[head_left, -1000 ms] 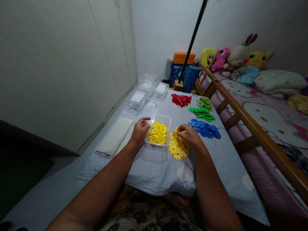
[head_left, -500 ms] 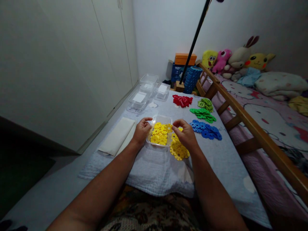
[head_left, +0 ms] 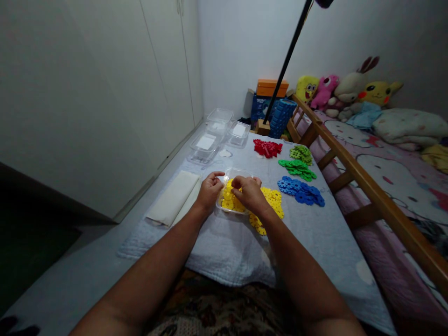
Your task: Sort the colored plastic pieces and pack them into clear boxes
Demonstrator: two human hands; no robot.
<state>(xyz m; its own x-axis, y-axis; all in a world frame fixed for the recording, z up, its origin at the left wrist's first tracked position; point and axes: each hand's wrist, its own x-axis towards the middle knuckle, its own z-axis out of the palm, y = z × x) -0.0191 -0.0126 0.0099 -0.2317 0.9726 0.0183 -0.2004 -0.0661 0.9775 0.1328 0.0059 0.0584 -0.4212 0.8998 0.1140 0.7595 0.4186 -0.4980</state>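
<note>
A clear plastic container (head_left: 234, 212) sits on the cloth in front of me, with yellow flower-shaped pieces (head_left: 228, 201) inside. My left hand (head_left: 210, 187) grips its left rim between thumb and fingers. Over the inside of the container my right hand (head_left: 249, 190) is bent down, thumb and fingers drawn together at the yellow pieces; whatever they pinch is hidden. Beside the container, partly under my right wrist, lies a loose pile of yellow flower-shaped pieces (head_left: 275, 199).
Piles of red (head_left: 267, 148), light green (head_left: 301, 154), green (head_left: 297, 170) and blue pieces (head_left: 301, 190) lie to the right. Clear containers (head_left: 206, 141) stand at the back left, a folded cream cloth (head_left: 172, 198) at left. A wooden bed rail (head_left: 366, 191) borders the right side.
My right hand has moved left from the container's right rim, where it held a yellow flower-shaped piece, to over the pieces inside. My left hand stays on the left rim.
</note>
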